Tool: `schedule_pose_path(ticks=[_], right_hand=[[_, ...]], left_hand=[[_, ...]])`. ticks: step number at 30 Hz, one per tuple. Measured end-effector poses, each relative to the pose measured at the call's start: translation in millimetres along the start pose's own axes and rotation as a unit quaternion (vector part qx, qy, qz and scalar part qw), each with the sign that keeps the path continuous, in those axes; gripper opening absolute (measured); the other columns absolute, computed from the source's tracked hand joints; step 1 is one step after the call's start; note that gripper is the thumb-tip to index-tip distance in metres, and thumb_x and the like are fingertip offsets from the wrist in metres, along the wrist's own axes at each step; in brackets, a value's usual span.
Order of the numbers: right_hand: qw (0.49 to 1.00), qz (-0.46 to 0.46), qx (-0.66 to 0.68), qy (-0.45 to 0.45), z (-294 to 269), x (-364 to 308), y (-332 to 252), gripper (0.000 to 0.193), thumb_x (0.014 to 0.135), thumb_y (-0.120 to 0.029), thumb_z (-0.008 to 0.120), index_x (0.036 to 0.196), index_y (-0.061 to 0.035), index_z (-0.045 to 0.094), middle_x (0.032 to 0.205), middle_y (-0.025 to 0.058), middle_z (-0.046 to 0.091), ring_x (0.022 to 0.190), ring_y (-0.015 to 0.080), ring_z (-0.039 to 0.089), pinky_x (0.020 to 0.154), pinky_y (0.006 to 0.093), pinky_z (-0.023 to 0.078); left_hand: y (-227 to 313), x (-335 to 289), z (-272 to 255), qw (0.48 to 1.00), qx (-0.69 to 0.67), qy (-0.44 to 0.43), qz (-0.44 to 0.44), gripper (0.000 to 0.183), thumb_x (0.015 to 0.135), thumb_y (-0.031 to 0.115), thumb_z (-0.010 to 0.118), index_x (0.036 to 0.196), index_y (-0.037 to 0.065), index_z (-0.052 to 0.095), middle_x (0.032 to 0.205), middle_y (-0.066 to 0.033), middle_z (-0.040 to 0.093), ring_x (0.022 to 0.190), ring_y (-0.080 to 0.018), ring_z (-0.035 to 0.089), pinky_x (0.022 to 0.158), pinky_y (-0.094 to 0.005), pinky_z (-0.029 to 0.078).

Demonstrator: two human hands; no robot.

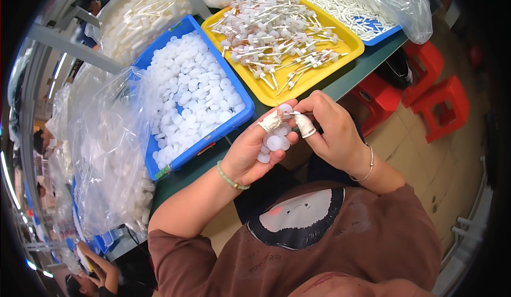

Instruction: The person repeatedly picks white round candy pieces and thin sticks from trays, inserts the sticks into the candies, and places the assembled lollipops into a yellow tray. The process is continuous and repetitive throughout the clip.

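Several translucent white round plastic caps rest in the palm of my left hand, its fingers curled around them. At its fingertips is another cap. My right hand meets it there, thumb and finger pinching a small thin white piece against that cap; its exact kind is hard to make out. Both thumbs wear white wraps. Just beyond my hands, a yellow tray holds many caps fitted on thin white sticks. Left of it, a blue tray is heaped with loose caps.
At the far right, another blue tray holds short white tubes. Clear plastic bags bulge on the left. Red stools stand beside the green table. At lower left another person's arm shows.
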State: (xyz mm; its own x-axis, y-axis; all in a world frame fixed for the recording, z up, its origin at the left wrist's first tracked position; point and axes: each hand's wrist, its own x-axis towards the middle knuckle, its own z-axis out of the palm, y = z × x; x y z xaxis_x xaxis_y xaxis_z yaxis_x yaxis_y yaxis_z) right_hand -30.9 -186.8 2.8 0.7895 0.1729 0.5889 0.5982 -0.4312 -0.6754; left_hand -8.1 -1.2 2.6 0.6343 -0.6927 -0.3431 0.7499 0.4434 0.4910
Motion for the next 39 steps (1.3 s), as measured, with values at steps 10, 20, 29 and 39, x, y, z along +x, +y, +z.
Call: schedule_pose_path(ticks=[10, 20, 29, 39], right_hand=[[0.992, 0.101, 0.07, -0.016, 2.0, -9.4, 0.7, 0.014, 0.084, 0.0, 0.055, 0.098, -0.0019, 0.053, 0.078, 0.0124, 0.064, 0.068, 0.0254, 0.064, 0.06, 0.0332, 0.049], [0.918, 0.236, 0.3, -0.11, -16.0, -5.4, -3.6, 0.006, 0.09, 0.0, 0.048, 0.095, 0.0003, 0.051, 0.077, 0.0033, 0.062, 0.069, 0.0055, 0.058, 0.063, 0.022, 0.046], [0.816, 0.359, 0.431, -0.138, -16.6, 2.2, -9.2, 0.006, 0.092, -0.005, 0.051, 0.095, -0.0001, 0.053, 0.069, 0.0047, 0.063, 0.052, 0.0071, 0.053, 0.048, 0.0243, 0.043], [0.984, -0.13, -0.12, -0.027, 5.8, -7.3, 8.1, 0.023, 0.081, -0.006, 0.062, 0.101, -0.0033, 0.051, 0.08, 0.0102, 0.056, 0.068, 0.0292, 0.058, 0.061, 0.0378, 0.045]], left_hand=[[0.0, 0.7, 1.5, 0.988, 0.128, 0.028, 0.082, 0.041, 0.091, 0.015, 0.062, 0.13, 0.007, 0.051, 0.1, -0.0009, 0.057, 0.072, -0.0049, 0.05, 0.046, -0.0154, 0.038], [-3.3, -1.5, 4.2, 0.968, 0.22, 0.055, 0.107, 0.039, 0.088, 0.012, 0.065, 0.125, 0.005, 0.056, 0.09, -0.002, 0.058, 0.07, -0.0075, 0.052, 0.047, -0.0185, 0.039], [-12.9, -0.9, -2.1, 0.959, 0.227, 0.074, 0.155, 0.034, 0.088, 0.016, 0.067, 0.119, 0.004, 0.061, 0.079, -0.0003, 0.057, 0.065, -0.0052, 0.05, 0.049, -0.0195, 0.04], [-9.5, 1.9, -2.7, 0.962, 0.221, 0.075, 0.139, 0.027, 0.091, 0.018, 0.064, 0.114, 0.006, 0.06, 0.092, -0.0011, 0.059, 0.068, -0.0065, 0.048, 0.048, -0.0186, 0.038]])
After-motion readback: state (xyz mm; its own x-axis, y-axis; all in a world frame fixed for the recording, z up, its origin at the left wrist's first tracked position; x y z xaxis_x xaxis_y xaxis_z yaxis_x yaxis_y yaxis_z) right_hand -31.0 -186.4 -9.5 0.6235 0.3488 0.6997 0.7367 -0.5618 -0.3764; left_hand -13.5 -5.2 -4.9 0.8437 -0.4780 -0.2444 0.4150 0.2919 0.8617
